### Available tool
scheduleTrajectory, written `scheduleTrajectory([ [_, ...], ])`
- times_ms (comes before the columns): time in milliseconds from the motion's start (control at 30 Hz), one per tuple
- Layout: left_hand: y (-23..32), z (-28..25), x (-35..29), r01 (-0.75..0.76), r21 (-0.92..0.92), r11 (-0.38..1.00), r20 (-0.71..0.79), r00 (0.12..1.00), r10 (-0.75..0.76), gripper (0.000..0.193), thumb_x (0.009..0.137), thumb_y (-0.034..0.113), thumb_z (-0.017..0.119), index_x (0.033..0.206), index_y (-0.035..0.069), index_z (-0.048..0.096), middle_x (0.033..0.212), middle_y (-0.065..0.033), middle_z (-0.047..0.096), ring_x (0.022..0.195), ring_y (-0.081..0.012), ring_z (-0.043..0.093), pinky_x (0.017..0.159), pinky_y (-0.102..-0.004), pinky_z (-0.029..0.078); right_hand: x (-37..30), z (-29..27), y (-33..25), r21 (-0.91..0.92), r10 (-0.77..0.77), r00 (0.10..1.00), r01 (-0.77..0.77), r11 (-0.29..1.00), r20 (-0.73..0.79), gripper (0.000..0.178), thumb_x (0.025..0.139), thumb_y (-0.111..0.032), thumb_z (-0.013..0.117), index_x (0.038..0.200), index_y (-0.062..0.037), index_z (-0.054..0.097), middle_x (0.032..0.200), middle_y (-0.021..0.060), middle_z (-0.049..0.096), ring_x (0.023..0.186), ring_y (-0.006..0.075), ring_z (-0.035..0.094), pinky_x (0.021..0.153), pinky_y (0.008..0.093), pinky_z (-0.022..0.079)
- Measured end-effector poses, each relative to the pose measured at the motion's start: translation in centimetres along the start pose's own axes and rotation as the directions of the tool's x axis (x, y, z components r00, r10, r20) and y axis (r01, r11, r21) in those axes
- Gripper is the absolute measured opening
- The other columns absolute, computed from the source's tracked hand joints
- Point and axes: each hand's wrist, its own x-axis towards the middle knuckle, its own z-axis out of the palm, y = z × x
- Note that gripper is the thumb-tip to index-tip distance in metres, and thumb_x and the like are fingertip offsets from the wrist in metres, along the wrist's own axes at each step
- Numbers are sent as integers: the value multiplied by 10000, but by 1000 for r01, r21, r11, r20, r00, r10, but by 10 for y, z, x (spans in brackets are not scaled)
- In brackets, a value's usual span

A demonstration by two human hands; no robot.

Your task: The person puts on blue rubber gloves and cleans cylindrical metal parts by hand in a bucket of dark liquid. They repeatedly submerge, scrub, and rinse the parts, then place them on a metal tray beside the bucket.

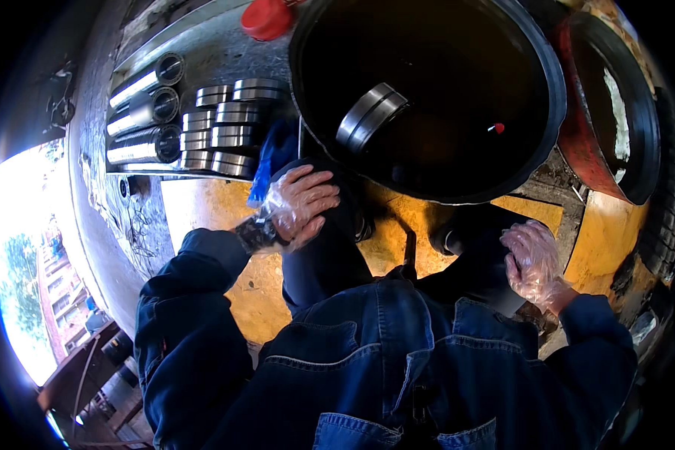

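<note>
My left hand (304, 202), in a clear plastic glove, rests over my left knee with its fingers apart and nothing in them. On my right knee lies my right hand (534, 259), gloved the same way, fingers stretched out and empty. In front of me is a large round tub (560, 112) of dark liquid. A shiny steel ring (370, 116) with a groove around it sits tilted in the tub, partly in shadow. Close to my left hand hangs a blue brush-like thing (266, 161), whose kind I cannot make out for certain.
A metal tray (236, 45) left of the tub holds several stacked steel rings (232, 135) and three steel tubes (144, 109). A red lid-like object (266, 19) lies behind. On the right stands a red-sided drum (585, 127) beside a tyre (661, 195). Yellow boards (236, 262) lie underfoot.
</note>
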Motion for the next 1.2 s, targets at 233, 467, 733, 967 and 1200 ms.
scheduleTrajectory([
  [233, 32, 61, -79, 699, -379, 606, -605, 308, -734, 334, 1014, 262, 573, 1249, 26, 597, 1220, -234, 637, 1144, -437, 610, 1000, -490, 478, -9, 8, -31, -175, 58, 978, -94, 980, -198, 233, 866, -107, 673, 1091, -43, 683, 1133, 145, 711, 1119, 348, 649, 1021, 472, 485],
  [467, 45, 187, -238, 840, -415, 349, -396, 179, -901, 337, 971, 281, 659, 1239, 78, 640, 1174, -194, 697, 1086, -392, 665, 934, -465, 522, -15, 28, -43, -116, 179, 884, -251, 961, -433, 193, 949, -108, 666, 1127, -41, 698, 1150, 154, 732, 1077, 356, 685, 979, 450, 529],
  [733, -53, 214, -151, 765, -193, 614, -683, 344, -644, 426, 861, 117, 665, 1285, 87, 651, 1366, -183, 629, 1291, -378, 564, 1086, -467, 477, -10, 2, -40, -313, 99, 928, -220, 924, -358, 198, 953, -106, 670, 1145, -65, 693, 1141, 148, 737, 1038, 363, 689, 937, 465, 535],
  [967, -97, 218, -148, 854, -56, 517, -427, 448, -786, 309, 878, 124, 624, 1180, 84, 675, 1221, -204, 669, 1141, -398, 631, 981, -489, 527, -30, 19, -36, -210, 190, 903, -287, 935, -386, 116, 941, -29, 636, 1039, -49, 695, 1078, 137, 742, 1005, 347, 691, 928, 451, 532],
  [1200, -100, 186, -152, 684, -231, 692, -402, 580, -708, 292, 877, 247, 670, 1082, 39, 673, 1009, -243, 692, 948, -444, 662, 795, -517, 528, -46, 24, -28, -190, 305, 858, -409, 893, -412, 117, 931, -20, 640, 1022, -46, 708, 1044, 134, 747, 1004, 337, 691, 932, 446, 533],
])
